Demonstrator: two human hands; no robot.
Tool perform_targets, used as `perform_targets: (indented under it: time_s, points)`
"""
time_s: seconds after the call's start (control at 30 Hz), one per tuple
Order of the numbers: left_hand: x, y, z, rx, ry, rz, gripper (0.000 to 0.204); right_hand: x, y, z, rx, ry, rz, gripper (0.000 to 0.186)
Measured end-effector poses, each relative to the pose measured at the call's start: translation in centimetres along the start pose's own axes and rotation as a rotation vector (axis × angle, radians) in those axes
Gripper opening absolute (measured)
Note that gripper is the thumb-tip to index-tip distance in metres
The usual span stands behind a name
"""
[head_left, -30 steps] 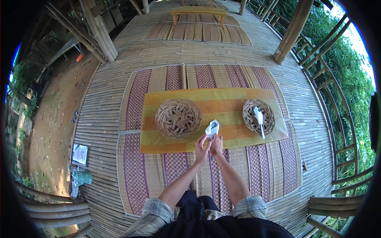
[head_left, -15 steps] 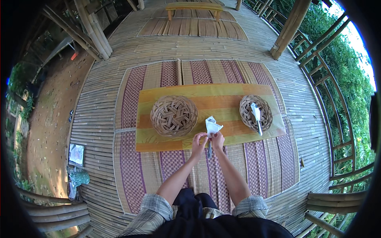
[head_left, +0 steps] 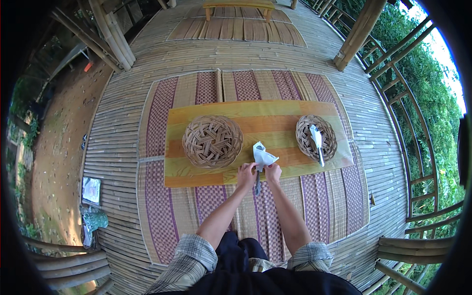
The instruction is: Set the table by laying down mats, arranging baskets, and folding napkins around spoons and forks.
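At the near edge of the low yellow-and-orange wooden table (head_left: 265, 118), both hands are at a white paper napkin (head_left: 264, 155) with metal cutlery in it, its handle (head_left: 257, 188) sticking out toward me. My left hand (head_left: 247, 172) pinches the napkin's lower left part, and my right hand (head_left: 272, 172) grips its lower right side. To the left lies a large woven basket tray (head_left: 211, 140). To the right a smaller woven basket (head_left: 305, 135) holds another napkin-wrapped utensil (head_left: 317, 145) lying across it.
Striped woven mats (head_left: 162, 216) lie under the table on a bamboo floor (head_left: 113, 162). A second bench-like table (head_left: 236, 5) stands farther back. Bamboo posts (head_left: 356, 34) and railing are at the sides. Bags (head_left: 93, 221) lie by the left edge, beside a dirt path.
The napkin has opened out toward the right, and more of the cutlery handle shows below it. My fingers have shifted slightly along it. The view has shifted slightly.
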State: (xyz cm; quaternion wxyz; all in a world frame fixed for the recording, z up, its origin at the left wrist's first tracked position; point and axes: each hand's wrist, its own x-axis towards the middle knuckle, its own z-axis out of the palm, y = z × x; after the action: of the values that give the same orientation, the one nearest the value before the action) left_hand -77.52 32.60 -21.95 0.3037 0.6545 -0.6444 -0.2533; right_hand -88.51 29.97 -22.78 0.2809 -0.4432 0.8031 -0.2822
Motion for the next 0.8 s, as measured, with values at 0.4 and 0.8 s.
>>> perform_targets:
  time_s: [0.4,0.8]
  points:
    - [2.8,2.0,0.7,0.153,-0.054,-0.395,0.024,0.1,-0.2,-0.1,-0.083,-0.033,-0.044,0.026]
    - [3.4,3.8,1.0,0.224,-0.079,-0.539,0.023,0.0,-0.5,-0.5,-0.121,-0.039,-0.066,0.031]
